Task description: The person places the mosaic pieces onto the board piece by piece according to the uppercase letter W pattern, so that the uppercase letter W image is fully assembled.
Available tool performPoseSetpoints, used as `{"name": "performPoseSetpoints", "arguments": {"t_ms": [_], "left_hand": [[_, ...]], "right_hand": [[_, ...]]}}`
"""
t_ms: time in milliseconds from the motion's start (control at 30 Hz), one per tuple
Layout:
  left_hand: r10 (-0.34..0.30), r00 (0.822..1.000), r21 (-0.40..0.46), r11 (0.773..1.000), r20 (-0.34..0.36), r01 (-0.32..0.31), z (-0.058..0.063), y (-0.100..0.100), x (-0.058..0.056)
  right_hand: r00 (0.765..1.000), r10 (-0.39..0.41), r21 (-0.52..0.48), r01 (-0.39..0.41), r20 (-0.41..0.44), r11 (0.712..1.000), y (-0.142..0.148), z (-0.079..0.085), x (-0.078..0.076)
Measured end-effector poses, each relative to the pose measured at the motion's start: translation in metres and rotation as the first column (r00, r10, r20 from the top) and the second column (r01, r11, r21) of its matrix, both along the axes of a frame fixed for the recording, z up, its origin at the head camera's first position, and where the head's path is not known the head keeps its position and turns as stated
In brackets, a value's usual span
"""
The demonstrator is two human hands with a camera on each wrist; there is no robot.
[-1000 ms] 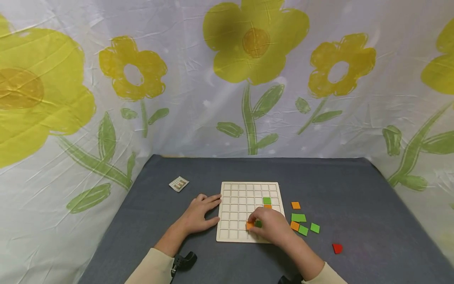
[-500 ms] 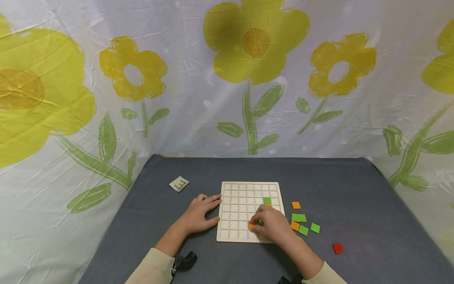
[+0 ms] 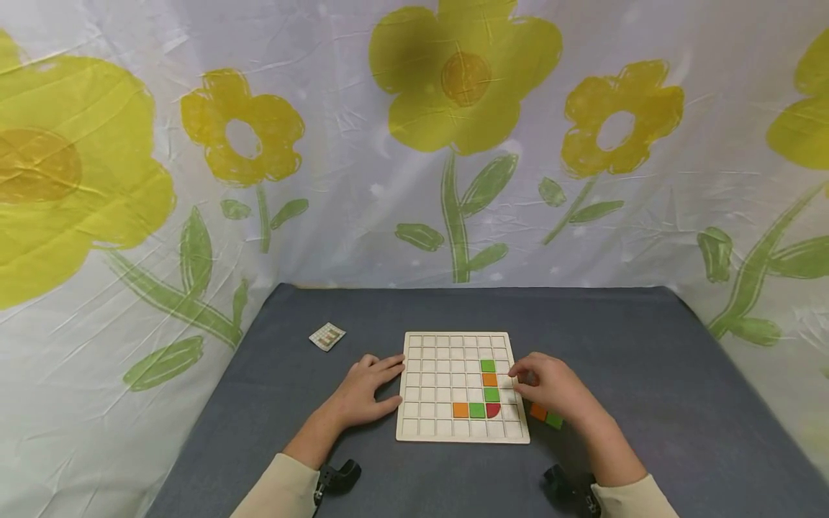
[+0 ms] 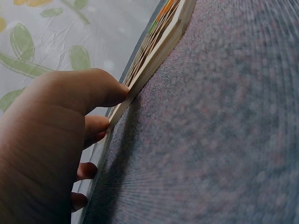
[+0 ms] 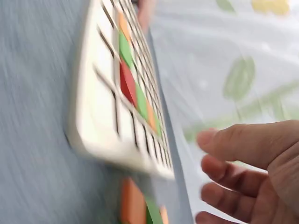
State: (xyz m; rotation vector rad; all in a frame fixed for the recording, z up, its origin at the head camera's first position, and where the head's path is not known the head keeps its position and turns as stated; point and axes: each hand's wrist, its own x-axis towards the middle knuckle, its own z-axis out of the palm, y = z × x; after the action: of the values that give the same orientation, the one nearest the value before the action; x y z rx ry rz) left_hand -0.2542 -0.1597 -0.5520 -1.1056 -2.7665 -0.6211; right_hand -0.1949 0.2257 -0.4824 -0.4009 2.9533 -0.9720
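A pale wooden grid board (image 3: 427,388) lies on the dark cloth. Its tiles form an L: an orange tile (image 3: 460,410), a green tile (image 3: 476,410) and a red round-cornered tile (image 3: 493,410) along the row, with green and orange tiles (image 3: 488,379) running up the column. My left hand (image 3: 365,392) touches the board's left edge; in the left wrist view its thumb (image 4: 105,91) and fingertips meet the wooden rim. Over the right edge hovers my right hand (image 3: 550,385), fingers slightly bent and apart, holding nothing. Right of the board, it partly hides loose orange and green tiles (image 3: 553,420).
A small card with a grid pattern (image 3: 327,336) lies at the back left of the cloth-covered table (image 3: 596,316). Behind the table hangs a white sheet with yellow flowers (image 3: 350,216). Black wrist devices (image 3: 340,476) sit at both sleeves.
My right hand has let go of the orange tile, now in the board's lower row, and moved right and up towards the loose tiles. The left hand has stayed put.
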Motion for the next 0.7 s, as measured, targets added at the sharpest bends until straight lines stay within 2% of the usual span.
{"name": "performPoseSetpoints", "arguments": {"t_ms": [100,200,300,467,700], "left_hand": [[-0.005,1.000,-0.001,1.000,0.003,0.005,0.000,0.001,0.000],[-0.007,1.000,-0.003,1.000,0.005,0.007,0.001,0.001,0.001],[-0.008,1.000,-0.004,1.000,0.003,0.008,0.001,0.001,0.001],[-0.001,1.000,-0.001,1.000,0.019,0.001,0.001,0.001,0.002],[0.003,1.000,0.002,1.000,0.014,-0.003,0.001,0.000,0.001]], "right_hand": [[0.995,-0.023,-0.024,0.025,0.094,0.999,0.022,0.001,0.001],[0.981,-0.018,-0.050,0.028,0.194,0.998,0.040,-0.001,0.002],[0.967,-0.010,-0.029,0.018,0.253,0.999,0.050,-0.002,0.002],[0.963,-0.027,0.035,0.019,0.267,0.999,0.056,-0.007,0.000],[0.968,-0.031,0.056,0.017,0.250,0.998,0.059,-0.008,-0.003]]}}
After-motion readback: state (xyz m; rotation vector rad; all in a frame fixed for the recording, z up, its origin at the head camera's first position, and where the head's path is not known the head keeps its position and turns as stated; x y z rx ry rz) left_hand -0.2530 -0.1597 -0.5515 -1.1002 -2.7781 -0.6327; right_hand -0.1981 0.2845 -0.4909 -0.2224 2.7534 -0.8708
